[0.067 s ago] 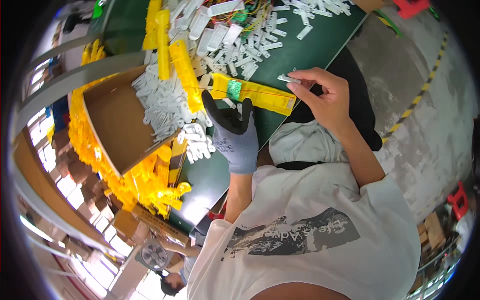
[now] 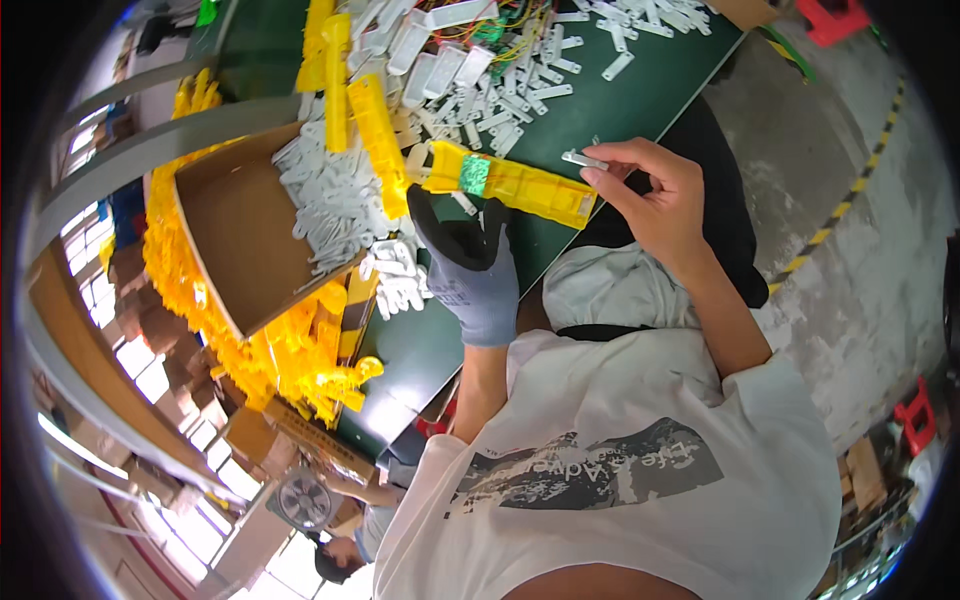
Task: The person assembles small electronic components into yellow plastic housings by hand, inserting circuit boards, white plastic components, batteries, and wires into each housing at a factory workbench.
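Bare right hand [image 2: 655,195] has a small pale strip [image 2: 577,159] pinched btwn thumb & index tips, just off the table edge at approx. 2 o'clock from the left hand [image 2: 468,270]; it's held by its 3 o'clock end. Gloved left hand: thumb & index spread apart, nothing seen btwn them; index tip by the near-9-o'clock end of the yellow housing [image 2: 535,195], can't tell if touching. Other L fingers unclear. Housing lies on the dark green table [image 2: 585,108], w/ a green circuit board [image 2: 475,174] set in toward its 9 o'clock end. Strip looks v. light, stiff plastic, prob. a bit slick; fingertip pinch on its sides should do. Housing prob. light too, thin-walled, may flex a little; best held by long side walls or ends, clear of the board, which is likely the fragile bit. Housing's long axis runs from btwn 9 & 10 to btwn 3 & 4; strip's axis approx. same, free end pointing btwn 9 & 10. Heap of grey parts [image 2: 325,200] at approx. 10 from L hand, open carton [image 2: 235,235] beyond at 9 to 10.
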### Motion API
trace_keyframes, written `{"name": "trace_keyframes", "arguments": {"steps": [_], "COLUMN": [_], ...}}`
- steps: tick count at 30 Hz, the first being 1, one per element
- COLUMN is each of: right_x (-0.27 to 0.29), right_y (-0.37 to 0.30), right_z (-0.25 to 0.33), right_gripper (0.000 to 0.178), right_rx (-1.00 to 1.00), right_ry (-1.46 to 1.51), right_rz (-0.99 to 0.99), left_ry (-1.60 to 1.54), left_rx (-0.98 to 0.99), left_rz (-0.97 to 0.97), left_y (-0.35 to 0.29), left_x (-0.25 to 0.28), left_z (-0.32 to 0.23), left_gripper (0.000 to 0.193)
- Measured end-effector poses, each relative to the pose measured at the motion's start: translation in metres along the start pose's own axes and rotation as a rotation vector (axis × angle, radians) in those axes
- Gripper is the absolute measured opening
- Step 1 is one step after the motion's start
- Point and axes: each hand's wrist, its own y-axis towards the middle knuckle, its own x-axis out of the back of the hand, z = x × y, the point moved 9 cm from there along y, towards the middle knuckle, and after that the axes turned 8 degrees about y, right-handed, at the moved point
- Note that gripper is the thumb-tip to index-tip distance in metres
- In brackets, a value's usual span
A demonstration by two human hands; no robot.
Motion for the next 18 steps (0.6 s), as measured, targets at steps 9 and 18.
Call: {"name": "trace_keyframes", "arguments": {"steps": [9,18], "right_x": [0.021,0.026], "right_y": [-0.007,-0.001], "right_z": [-0.019,0.014], "right_gripper": [0.018,0.019], "right_rx": [-0.139,0.155], "right_ry": [0.165,-0.028], "right_rz": [0.207,0.170], "left_ry": [0.473,0.169], "left_rx": [-0.951,-0.802], "left_rz": [0.212,0.373], "left_y": [0.000,0.023], "left_x": [-0.010,-0.044], "left_z": [-0.085,-0.089], "left_gripper": [0.053,0.042]}}
